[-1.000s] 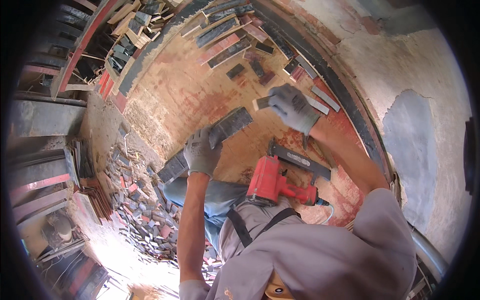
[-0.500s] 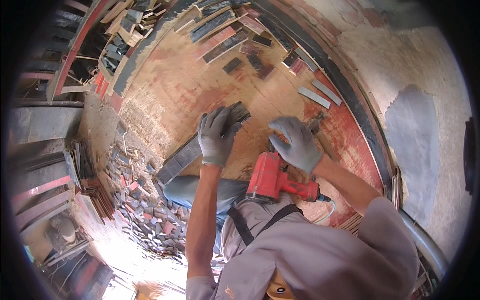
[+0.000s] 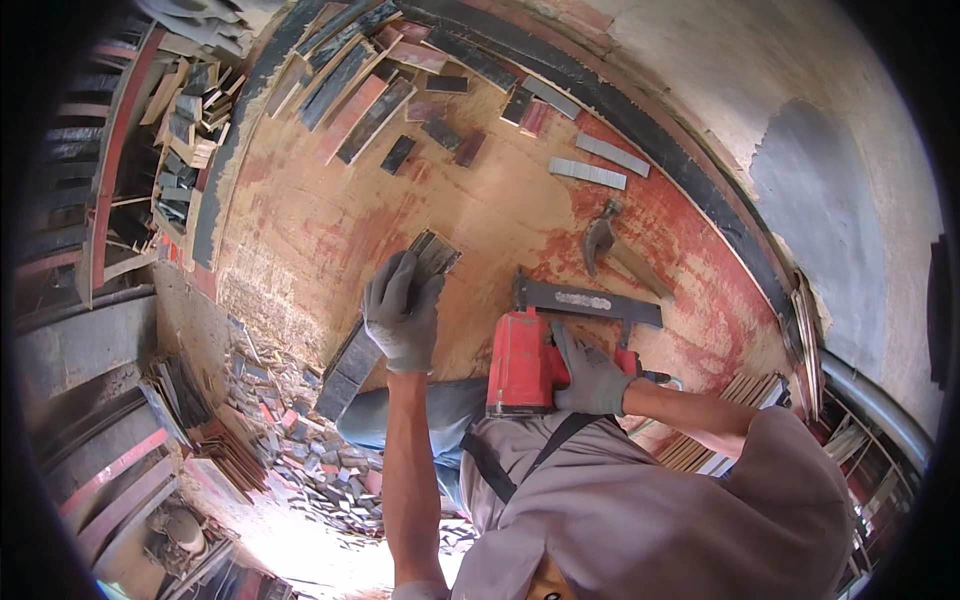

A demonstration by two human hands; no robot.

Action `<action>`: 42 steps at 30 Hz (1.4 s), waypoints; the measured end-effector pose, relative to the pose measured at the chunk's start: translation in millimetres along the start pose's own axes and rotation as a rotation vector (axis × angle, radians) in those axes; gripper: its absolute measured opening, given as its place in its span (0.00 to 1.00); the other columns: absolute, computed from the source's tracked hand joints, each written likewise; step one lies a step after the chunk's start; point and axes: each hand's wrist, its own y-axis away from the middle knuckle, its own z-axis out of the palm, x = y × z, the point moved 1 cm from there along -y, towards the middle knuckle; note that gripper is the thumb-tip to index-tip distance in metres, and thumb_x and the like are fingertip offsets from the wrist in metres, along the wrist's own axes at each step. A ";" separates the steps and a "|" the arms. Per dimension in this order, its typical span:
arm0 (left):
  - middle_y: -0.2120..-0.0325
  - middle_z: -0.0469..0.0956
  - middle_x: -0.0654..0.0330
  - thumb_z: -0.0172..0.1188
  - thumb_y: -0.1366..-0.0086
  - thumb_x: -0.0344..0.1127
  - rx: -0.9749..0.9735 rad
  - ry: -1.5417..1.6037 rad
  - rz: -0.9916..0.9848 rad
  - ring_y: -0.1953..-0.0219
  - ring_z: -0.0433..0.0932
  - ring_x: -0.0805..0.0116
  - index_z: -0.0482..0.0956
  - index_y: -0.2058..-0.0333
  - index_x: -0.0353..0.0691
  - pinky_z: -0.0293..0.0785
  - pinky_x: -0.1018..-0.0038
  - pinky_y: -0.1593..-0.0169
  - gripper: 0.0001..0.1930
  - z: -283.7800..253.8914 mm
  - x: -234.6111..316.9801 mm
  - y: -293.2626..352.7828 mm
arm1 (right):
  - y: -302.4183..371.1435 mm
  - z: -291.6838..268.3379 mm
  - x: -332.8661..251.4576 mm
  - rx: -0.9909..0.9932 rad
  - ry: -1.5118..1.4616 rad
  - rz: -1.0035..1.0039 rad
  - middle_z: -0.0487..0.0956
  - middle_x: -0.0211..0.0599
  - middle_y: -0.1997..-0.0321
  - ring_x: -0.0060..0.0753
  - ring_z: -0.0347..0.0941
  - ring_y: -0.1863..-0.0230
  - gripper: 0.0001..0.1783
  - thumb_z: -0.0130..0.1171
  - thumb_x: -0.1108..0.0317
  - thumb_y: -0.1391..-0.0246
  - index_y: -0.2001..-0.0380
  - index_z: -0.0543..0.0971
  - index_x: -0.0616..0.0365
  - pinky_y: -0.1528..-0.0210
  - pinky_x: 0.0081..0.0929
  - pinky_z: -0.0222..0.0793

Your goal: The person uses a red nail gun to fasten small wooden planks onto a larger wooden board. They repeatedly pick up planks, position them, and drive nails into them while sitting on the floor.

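Observation:
My gloved left hand (image 3: 398, 315) is closed around a long dark wooden strip (image 3: 352, 372), whose far end shows a short, rough-edged piece of wood (image 3: 436, 256). That strip lies slantwise over the work surface, its near end by my knee. My gloved right hand (image 3: 592, 378) is wrapped round the handle of a red nail gun (image 3: 518, 365). The gun's body rests close to my lap, and its dark magazine (image 3: 590, 301) stretches off to the right. Part of the handle is hidden by my fingers. Beyond the magazine lies a claw hammer (image 3: 632, 258).
Two grey strips of fasteners (image 3: 588, 173) lie right of centre on the board (image 3: 480, 205). Several dark and red wood pieces (image 3: 345, 105) are gathered at its far side. Offcuts (image 3: 340, 480) heap on the floor at left. Thin slats (image 3: 720, 420) lie at right.
My right hand has come down onto the nail gun's handle and closed on it. The gun has turned, and its magazine and the hammer now show plainly. The view has shifted.

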 end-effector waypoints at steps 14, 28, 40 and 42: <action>0.50 0.85 0.51 0.81 0.50 0.29 -0.007 0.035 0.000 0.50 0.84 0.53 0.87 0.52 0.37 0.80 0.62 0.47 0.24 -2.8 -0.4 -1.5 | 17.0 -26.3 38.1 -0.156 -0.273 -0.116 0.69 0.32 0.24 0.35 0.58 0.21 0.33 0.59 0.51 0.35 0.30 0.69 0.47 0.18 0.33 0.49; 0.53 0.86 0.58 0.80 0.53 0.35 0.046 0.048 -0.092 0.55 0.83 0.54 0.89 0.56 0.43 0.79 0.62 0.50 0.22 -6.2 1.0 -1.6 | -25.0 -94.1 20.4 -0.079 -0.231 -0.363 0.69 0.41 0.27 0.38 0.64 0.27 0.36 0.57 0.67 0.33 0.25 0.62 0.58 0.23 0.35 0.58; 0.54 0.86 0.62 0.78 0.50 0.38 0.072 0.043 -0.118 0.52 0.82 0.55 0.89 0.56 0.46 0.79 0.60 0.48 0.20 -2.3 -5.2 4.1 | -25.2 -105.7 -1.8 0.156 -0.010 -0.545 0.70 0.40 0.28 0.39 0.67 0.29 0.37 0.63 0.72 0.37 0.26 0.64 0.59 0.26 0.36 0.62; 0.53 0.86 0.62 0.78 0.50 0.38 0.052 0.047 -0.131 0.51 0.82 0.55 0.89 0.56 0.47 0.78 0.60 0.48 0.20 -3.9 -4.9 4.4 | -16.5 -117.7 -19.9 0.115 0.137 -0.478 0.70 0.40 0.28 0.39 0.66 0.29 0.36 0.63 0.71 0.36 0.27 0.65 0.57 0.25 0.36 0.61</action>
